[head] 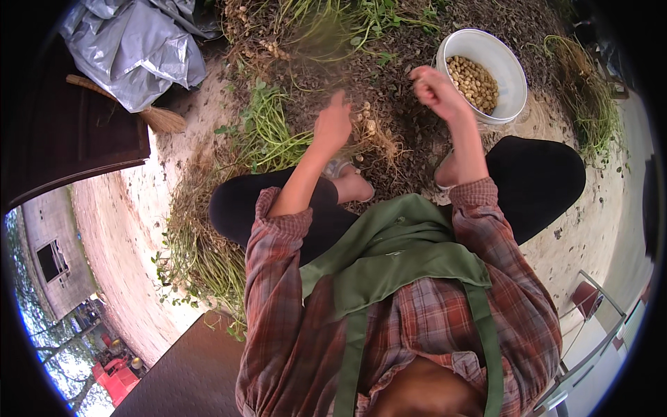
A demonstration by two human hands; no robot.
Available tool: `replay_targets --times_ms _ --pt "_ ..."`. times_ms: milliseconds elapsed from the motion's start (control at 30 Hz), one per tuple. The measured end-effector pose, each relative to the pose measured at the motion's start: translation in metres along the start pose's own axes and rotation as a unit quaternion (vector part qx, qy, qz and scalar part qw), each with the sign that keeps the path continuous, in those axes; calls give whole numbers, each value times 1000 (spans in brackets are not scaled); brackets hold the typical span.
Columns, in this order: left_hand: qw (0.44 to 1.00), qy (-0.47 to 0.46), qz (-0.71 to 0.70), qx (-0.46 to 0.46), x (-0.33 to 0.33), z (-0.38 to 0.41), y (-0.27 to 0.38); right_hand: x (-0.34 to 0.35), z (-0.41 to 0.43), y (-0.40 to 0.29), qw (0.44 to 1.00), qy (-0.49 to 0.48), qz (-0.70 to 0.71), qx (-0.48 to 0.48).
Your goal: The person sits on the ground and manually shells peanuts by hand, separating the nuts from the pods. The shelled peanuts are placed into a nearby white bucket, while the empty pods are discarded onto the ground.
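My left hand (333, 122) is over a pulled peanut plant, with green stems (271, 125) to its left and roots bearing pods (372, 127) to its right. Its fingers are partly hidden, so whether it grips anything is unclear. A motion-blurred clump of stems (323, 36) lies beyond that hand. My right hand (435, 91) is loosely curled beside the near left rim of a white plastic bucket (513, 86). Inside the bucket are many peanuts in their shells (474, 83). Blur hides whether anything is between the right fingers.
More peanut plants lie at the far side, in a pile (208, 245) by my left knee and in a bundle (586, 99) at right. Dry leaf litter (406, 167) covers the ground between my feet. A silver tarp (140, 47) and straw broom (161, 120) are at upper left.
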State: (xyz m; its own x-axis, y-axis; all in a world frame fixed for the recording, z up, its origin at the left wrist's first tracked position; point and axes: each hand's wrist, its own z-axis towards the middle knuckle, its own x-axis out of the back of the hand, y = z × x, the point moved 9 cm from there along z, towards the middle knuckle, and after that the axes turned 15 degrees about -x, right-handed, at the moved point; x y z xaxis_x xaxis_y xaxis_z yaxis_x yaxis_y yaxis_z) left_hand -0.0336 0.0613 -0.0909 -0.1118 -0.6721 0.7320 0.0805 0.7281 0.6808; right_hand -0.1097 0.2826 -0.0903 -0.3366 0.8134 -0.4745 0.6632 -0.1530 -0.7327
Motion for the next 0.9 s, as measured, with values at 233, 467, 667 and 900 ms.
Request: replay_targets --times_ms 233,467,667,900 --pt "995 1 -103 14 5 -7 -6 58 -98 -101 385 597 -624 326" --pt "995 -7 -91 -27 1 -15 12 -48 13 39 925 61 -373 47" --pt "988 39 -147 -33 -2 -22 -1 -56 32 72 878 25 -477 -36" --pt "979 73 -158 -103 -2 -19 25 -60 12 44 865 107 -486 67"
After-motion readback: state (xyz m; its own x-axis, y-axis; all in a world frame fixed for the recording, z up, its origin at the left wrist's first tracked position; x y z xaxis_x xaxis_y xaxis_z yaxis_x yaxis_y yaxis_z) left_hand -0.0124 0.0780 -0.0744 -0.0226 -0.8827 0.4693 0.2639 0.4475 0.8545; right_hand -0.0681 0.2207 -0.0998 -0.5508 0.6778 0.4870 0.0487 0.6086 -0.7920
